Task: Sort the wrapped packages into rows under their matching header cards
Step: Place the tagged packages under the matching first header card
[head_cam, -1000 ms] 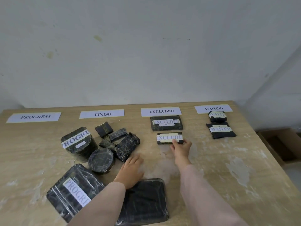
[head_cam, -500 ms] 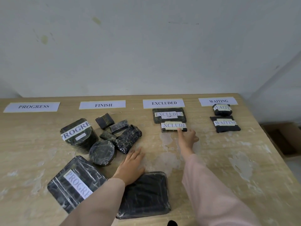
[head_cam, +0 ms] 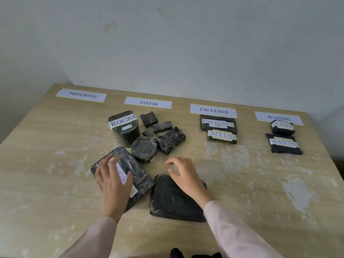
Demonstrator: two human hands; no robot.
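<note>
Four header cards line the table's far edge: PROGRESS (head_cam: 81, 95), FINISH (head_cam: 148, 102), EXCLUDED (head_cam: 213, 110), WAITING (head_cam: 279, 118). Two EXCLUDED packages (head_cam: 221, 136) lie under their card, and two WAITING packages (head_cam: 283, 144) under theirs. My left hand (head_cam: 114, 180) rests flat, fingers spread, on a flat rectangular PROGRESS package (head_cam: 138, 175). My right hand (head_cam: 186, 175) hovers open over the far edge of a flat black unlabelled package (head_cam: 173, 200). A PROGRESS cylinder (head_cam: 124, 127), a round package (head_cam: 144, 149) and several small packages (head_cam: 172, 139) are clustered under FINISH.
The wooden table (head_cam: 279, 192) has scuffed white patches, with bare room at the right front and left. A pale wall stands behind it. Something dark (head_cam: 195, 255) shows at the bottom edge.
My right hand left the second EXCLUDED package under its card and came back over the black package. My left hand shifted left onto the flat PROGRESS package. The view turned rightwards.
</note>
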